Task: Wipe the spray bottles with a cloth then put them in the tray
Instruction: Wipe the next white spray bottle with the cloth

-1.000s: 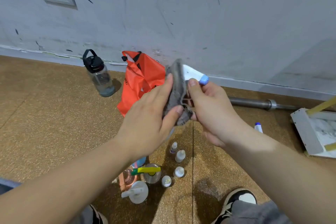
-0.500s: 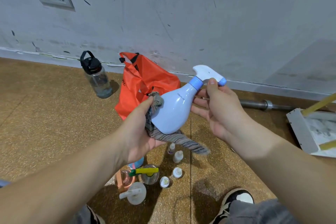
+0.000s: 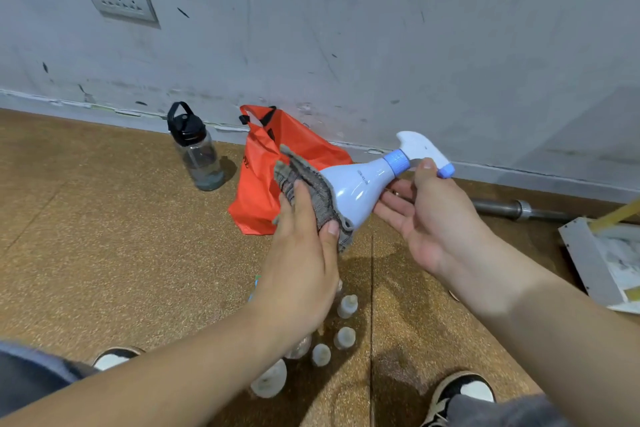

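A person is holding a bottle (image 3: 356,191) in mid-air, base at 8 o'clock, nozzle at 2 o'clock, right hand (image 3: 433,225) pinching its neck, left hand (image 3: 301,260) cupping a cloth (image 3: 311,184) round its base, with the tray (image 3: 581,253) lying at 3 o'clock, nearer the right hand.

bottle (image 3: 356,189): smooth plastic, kinda glossy
cloth (image 3: 313,189): soft knit fabric, matt, fuzzy edges
bag (image 3: 258,194): thin shiny plastic, all crinkly
floor (image 3: 104,236): rough, grainy, cork-looking
bar (image 3: 498,207): dull grey metal
wall (image 3: 381,28): matt paint, scuffed up
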A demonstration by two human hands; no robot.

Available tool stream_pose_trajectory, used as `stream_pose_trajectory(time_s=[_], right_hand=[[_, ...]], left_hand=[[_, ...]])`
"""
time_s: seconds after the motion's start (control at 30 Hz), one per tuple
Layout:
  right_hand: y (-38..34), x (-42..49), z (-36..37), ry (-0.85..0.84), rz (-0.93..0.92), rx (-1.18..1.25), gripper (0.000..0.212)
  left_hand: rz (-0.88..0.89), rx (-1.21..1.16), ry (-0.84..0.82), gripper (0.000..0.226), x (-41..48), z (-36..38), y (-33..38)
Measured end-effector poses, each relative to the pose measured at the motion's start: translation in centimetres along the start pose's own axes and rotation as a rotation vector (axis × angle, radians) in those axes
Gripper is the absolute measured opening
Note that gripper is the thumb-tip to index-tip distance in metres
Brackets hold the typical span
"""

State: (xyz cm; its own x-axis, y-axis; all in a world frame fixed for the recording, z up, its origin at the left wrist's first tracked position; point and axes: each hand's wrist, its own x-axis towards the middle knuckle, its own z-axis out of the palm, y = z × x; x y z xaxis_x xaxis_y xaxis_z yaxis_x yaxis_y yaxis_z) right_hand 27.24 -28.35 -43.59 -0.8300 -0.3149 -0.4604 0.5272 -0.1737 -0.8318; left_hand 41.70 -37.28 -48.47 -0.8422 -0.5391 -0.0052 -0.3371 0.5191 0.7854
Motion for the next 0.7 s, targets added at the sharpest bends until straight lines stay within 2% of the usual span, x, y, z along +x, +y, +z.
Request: stream_pose_trajectory(time_s=[0.1, 0.27, 0.37, 0.43, 0.5, 0.57, 0.63, 0.7], right_hand=[[-0.2, -0.2, 0.1, -0.001, -0.014, 0.017, 0.034], [1.2, -1.6, 0.5, -0.082, -0.027, -0.125, 0.033], [2.5, -2.2, 0.5, -0.094, -0.058, -0.195, 0.027], [3.0, -2.6, 0.4, -0.111, -0.061, -0.186, 0.026], [3.4, -2.7, 0.4, -0.121, -0.062, -0.221, 0.027], [3.5, -2.8, 0.3, -0.141, -0.059, -0.248, 0.027], [3.4, -2.9, 0.3, -0.173, -0.043, -0.261, 0.026], [3.5, -3.3, 0.2, -0.218, -0.022, -0.276, 0.026]], left_hand=[[0.03, 0.207, -0.024, 0.072, 0.1, -0.5, -0.4], [0.313, 0.486, 0.077, 0.068, 1.0, -0.2, -0.3], [0.178, 0.347, 0.031, 0.047, 2.9, -1.0, -0.6], [0.013, 0.102, -0.008, 0.031, 4.2, -1.5, -1.2], [-0.078, -0.155, 0.063, 0.03, 4.8, -1.9, -1.5], [-0.032, -0.265, 0.163, 0.031, 4.5, -1.9, -1.0], [0.094, -0.304, 0.192, 0.029, 3.8, -2.1, 0.0], [0.225, -0.21, 0.169, 0.044, 3.5, -2.4, 0.5]])
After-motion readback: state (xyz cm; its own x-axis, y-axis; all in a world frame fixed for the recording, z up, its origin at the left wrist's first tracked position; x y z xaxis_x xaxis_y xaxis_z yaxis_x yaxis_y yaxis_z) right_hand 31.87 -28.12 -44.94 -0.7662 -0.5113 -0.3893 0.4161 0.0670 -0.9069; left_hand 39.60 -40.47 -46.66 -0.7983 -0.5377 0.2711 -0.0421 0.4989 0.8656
